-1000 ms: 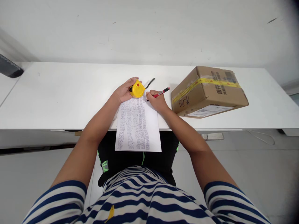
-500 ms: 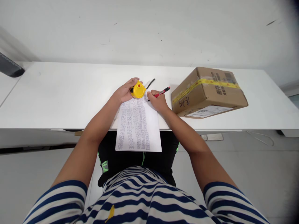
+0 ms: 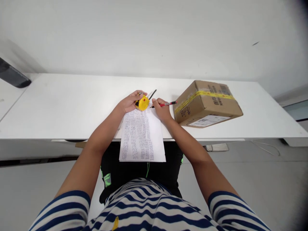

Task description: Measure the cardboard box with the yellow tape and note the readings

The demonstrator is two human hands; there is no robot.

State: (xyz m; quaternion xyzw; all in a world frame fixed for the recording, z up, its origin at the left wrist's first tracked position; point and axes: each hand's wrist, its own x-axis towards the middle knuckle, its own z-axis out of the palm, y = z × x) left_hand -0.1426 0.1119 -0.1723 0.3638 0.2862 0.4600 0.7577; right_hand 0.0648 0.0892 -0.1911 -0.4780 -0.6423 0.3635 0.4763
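Observation:
My left hand point(image 3: 130, 102) is closed around a yellow tape measure point(image 3: 142, 103), held over the top of the paper. A black strap sticks out beyond the tape measure. Between the fingers of my right hand point(image 3: 162, 109) is a red and black pen point(image 3: 168, 104), its dark tip close to the sheet. The white paper point(image 3: 157, 141) is covered in columns of handwriting and hangs over the table's front edge. Just right of my right hand stands a brown cardboard box point(image 3: 209, 102) with yellow tape and a shipping label.
The white table point(image 3: 72, 106) runs along a pale wall point(image 3: 149, 38). A dark grey object point(image 3: 14, 75) lies at the far left. Below the table's front edge, a whitish flat object point(image 3: 218, 147) and a pale cable point(image 3: 267, 147) are on the floor.
The view has tilted, so the table and box appear lower in the picture. The pen leans flatter in my right hand. Both hands keep their holds.

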